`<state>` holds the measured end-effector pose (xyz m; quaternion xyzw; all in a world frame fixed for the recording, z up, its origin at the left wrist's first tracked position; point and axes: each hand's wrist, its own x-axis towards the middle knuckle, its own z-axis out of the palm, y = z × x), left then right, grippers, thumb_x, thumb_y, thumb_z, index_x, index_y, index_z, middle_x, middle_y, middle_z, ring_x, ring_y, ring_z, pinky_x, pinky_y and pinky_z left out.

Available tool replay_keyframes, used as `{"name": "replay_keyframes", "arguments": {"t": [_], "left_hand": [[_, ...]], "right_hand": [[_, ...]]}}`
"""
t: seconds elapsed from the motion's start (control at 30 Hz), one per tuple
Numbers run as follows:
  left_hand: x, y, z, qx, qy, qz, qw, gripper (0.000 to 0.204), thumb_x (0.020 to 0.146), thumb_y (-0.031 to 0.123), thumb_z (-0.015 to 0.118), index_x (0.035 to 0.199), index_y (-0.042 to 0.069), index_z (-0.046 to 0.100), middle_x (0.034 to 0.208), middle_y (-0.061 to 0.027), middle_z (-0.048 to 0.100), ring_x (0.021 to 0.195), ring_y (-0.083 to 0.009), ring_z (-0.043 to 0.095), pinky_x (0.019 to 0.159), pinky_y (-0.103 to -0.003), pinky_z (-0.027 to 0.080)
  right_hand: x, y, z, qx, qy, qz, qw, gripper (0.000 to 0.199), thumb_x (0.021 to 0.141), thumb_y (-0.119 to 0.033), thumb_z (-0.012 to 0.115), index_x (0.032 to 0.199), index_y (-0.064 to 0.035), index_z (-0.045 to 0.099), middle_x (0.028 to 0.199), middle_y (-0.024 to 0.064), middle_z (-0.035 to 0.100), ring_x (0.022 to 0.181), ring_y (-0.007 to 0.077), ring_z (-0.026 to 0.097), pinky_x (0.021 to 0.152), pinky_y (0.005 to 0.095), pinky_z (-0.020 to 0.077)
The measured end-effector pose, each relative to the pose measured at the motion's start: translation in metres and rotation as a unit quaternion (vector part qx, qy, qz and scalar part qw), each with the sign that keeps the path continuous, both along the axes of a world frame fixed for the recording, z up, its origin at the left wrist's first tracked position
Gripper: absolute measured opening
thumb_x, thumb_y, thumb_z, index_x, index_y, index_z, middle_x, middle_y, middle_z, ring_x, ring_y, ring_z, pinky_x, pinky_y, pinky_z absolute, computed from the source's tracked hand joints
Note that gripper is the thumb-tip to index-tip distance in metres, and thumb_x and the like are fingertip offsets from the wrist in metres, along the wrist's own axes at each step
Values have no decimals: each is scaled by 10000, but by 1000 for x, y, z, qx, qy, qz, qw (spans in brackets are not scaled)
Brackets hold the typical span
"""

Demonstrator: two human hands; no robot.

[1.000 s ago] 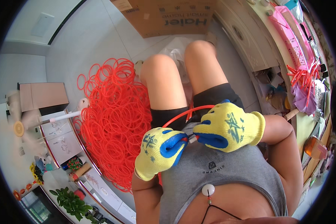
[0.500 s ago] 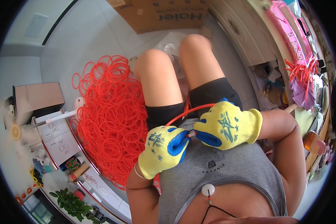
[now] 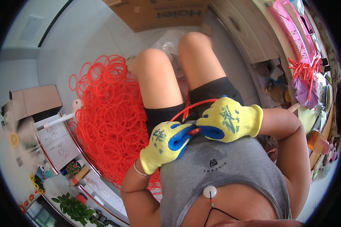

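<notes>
Yellow-and-blue gloves (image 3: pixel 231 119), grey top (image 3: pixel 231 160), black shorts (image 3: pixel 216 90), white pendant (image 3: pixel 210 192)

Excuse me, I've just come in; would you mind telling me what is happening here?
A person's gloved left hand and gloved right hand are close together, both gripping a red tube. A short red stretch shows between them, and the tube arches across beyond the hands; whether its ends are joined is unclear. A large pile of red rings lies on the floor to the person's left.
</notes>
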<state>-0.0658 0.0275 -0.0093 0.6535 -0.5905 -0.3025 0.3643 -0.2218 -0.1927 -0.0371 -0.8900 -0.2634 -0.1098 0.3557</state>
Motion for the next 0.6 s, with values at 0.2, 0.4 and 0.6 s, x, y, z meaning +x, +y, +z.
{"name": "replay_keyframes", "arguments": {"t": [0.2,0.4,0.6], "left_hand": [[-5,-8,0,-43,9,3,999,269,783,54,718,1047,2,721,858,-151,719,727,-336,687,654,-405,550],[-13,-16,0,-52,-12,-7,999,254,796,57,706,1038,-20,703,823,-172,701,675,-335,674,606,-400,541],[-6,-7,14,-52,-67,48,995,272,781,73,730,1046,12,715,865,-137,710,724,-320,669,680,-416,531]], "right_hand": [[-2,3,14,-14,55,-20,998,378,827,-205,693,1158,-21,685,924,112,705,739,256,689,619,357,546],[-13,10,9,-35,98,-25,994,394,823,-186,701,1165,8,679,1023,134,711,816,268,697,695,362,560],[10,-7,16,48,81,9,995,401,869,-174,678,1228,0,644,1085,160,682,895,327,680,779,416,547]]}}
